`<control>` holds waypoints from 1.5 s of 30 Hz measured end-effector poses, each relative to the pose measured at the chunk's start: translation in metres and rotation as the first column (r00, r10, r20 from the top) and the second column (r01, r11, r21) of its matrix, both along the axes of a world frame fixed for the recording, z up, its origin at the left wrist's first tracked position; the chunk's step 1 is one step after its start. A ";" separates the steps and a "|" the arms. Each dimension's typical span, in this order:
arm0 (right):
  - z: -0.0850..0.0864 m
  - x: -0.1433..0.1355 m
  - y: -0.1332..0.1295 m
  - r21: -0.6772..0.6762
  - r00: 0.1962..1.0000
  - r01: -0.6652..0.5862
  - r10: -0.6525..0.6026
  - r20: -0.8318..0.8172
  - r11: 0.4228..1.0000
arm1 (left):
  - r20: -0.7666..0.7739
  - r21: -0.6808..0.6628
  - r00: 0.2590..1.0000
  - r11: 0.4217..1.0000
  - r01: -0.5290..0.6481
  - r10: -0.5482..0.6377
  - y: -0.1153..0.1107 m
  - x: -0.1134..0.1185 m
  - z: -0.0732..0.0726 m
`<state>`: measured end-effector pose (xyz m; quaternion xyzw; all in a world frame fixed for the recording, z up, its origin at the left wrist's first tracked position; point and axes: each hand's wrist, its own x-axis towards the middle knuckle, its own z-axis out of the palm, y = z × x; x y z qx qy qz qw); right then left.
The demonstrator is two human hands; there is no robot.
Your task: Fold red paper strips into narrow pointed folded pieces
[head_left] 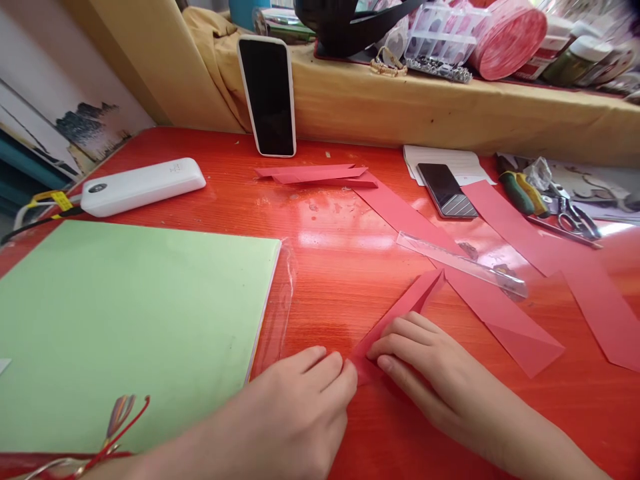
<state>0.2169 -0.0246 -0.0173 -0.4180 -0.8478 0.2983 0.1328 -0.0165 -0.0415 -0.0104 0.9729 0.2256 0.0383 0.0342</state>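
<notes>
Table, glossy red wood (pixel 320 280): bears, by both hands, a folded strip of matte red paper (pixel 400 303); probably featherlight, crease-prone, best held by its folded edges. Left hand (pixel 305 400): knuckles up, fingers bunched at the near end (pinch unconfirmed, grip hidden). Right hand (pixel 440 367): slanting inward, fingers close together, touching the strip; pinch likewise uncertain.

Glossy red tabletop (pixel 320 273), matt red paper strips (pixel 500 313), clear plastic ruler (pixel 463 265), smooth pale-green paper (pixel 135 320), wrinkled tan cloth (pixel 350 100).
</notes>
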 end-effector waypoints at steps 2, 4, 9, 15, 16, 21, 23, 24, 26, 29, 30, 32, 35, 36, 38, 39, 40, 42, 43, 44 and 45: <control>0.000 0.000 0.000 0.021 1.000 -0.009 0.009 -0.009 1.000 | -0.002 0.072 1.000 0.997 0.019 -0.019 -0.005 0.003 -0.002; 0.000 0.000 0.000 0.038 1.000 -0.015 0.015 -0.008 0.999 | 0.008 0.126 1.000 0.992 0.027 -0.028 -0.008 0.006 -0.004; 0.001 0.000 -0.002 0.021 1.000 -0.020 0.020 -0.007 1.000 | -0.017 0.132 1.000 0.991 0.025 -0.023 -0.011 0.005 -0.005; -0.003 0.004 -0.006 -0.023 0.998 -0.064 0.063 -0.019 0.998 | -0.026 0.078 0.995 0.992 -0.098 0.101 -0.019 0.004 -0.005; -0.003 0.004 -0.006 -0.030 0.997 -0.071 0.070 -0.019 0.997 | -0.026 0.067 0.992 0.990 -0.125 0.127 -0.020 0.003 -0.004; -0.001 0.003 -0.008 -0.021 0.996 -0.093 0.093 0.001 0.995 | -0.031 0.067 0.985 0.983 -0.170 0.173 -0.019 0.002 -0.003; 0.000 0.002 -0.008 -0.012 0.994 -0.112 0.112 0.013 0.994 | -0.038 0.048 0.985 0.984 -0.169 0.171 -0.019 0.001 -0.003; 0.000 0.001 -0.007 -0.004 0.992 -0.123 0.123 0.017 0.992 | -0.041 0.037 0.985 0.985 -0.166 0.168 -0.019 0.000 -0.004; 0.000 0.001 -0.007 0.016 0.990 -0.141 0.141 0.016 0.990 | -0.057 0.010 0.987 0.988 -0.153 0.153 -0.019 -0.001 -0.004; -0.003 0.000 -0.006 0.040 0.988 -0.156 0.156 0.003 0.987 | -0.100 -0.026 0.985 0.989 -0.147 0.144 -0.018 -0.002 -0.004; -0.004 0.000 -0.006 0.046 0.988 -0.157 0.158 0.000 0.986 | -0.108 -0.031 0.985 0.990 -0.139 0.135 -0.017 -0.002 -0.004; -0.006 -0.001 -0.005 0.054 0.988 -0.157 0.157 0.001 0.986 | -0.115 -0.034 0.985 0.991 -0.131 0.127 -0.016 -0.002 -0.002; -0.006 -0.003 -0.004 0.050 0.989 -0.147 0.148 -0.007 0.988 | -0.087 -0.043 0.985 0.987 -0.155 0.151 -0.015 -0.003 0.001; -0.005 -0.004 -0.003 0.047 0.989 -0.144 0.144 -0.013 0.989 | -0.077 -0.057 0.985 0.986 -0.158 0.154 -0.014 -0.004 0.003; -0.004 -0.005 -0.001 0.045 0.990 -0.140 0.141 -0.021 0.989 | -0.060 -0.113 0.989 0.983 -0.143 0.137 -0.012 -0.006 0.005; -0.003 -0.005 -0.001 0.048 0.990 -0.139 0.140 -0.024 0.989 | -0.053 -0.146 0.990 0.980 -0.139 0.132 -0.011 -0.006 0.005; -0.003 -0.005 0.000 0.054 0.990 -0.139 0.141 -0.027 0.989 | -0.043 -0.177 0.991 0.975 -0.135 0.130 -0.010 -0.007 0.006; -0.004 -0.005 0.001 0.073 0.990 -0.137 0.140 -0.034 0.988 | -0.010 -0.215 0.990 0.967 -0.136 0.137 -0.006 -0.007 0.006; -0.005 -0.005 0.001 0.084 0.989 -0.137 0.140 -0.036 0.987 | 0.005 -0.226 0.990 0.964 -0.137 0.142 -0.004 -0.007 0.005; -0.005 -0.004 0.001 0.095 0.989 -0.138 0.143 -0.038 0.986 | 0.019 -0.236 0.990 0.963 -0.132 0.140 -0.002 -0.007 0.005; -0.006 -0.004 0.002 0.105 0.989 -0.140 0.145 -0.038 0.985 | 0.031 -0.247 0.990 0.961 -0.124 0.136 0.000 -0.006 0.004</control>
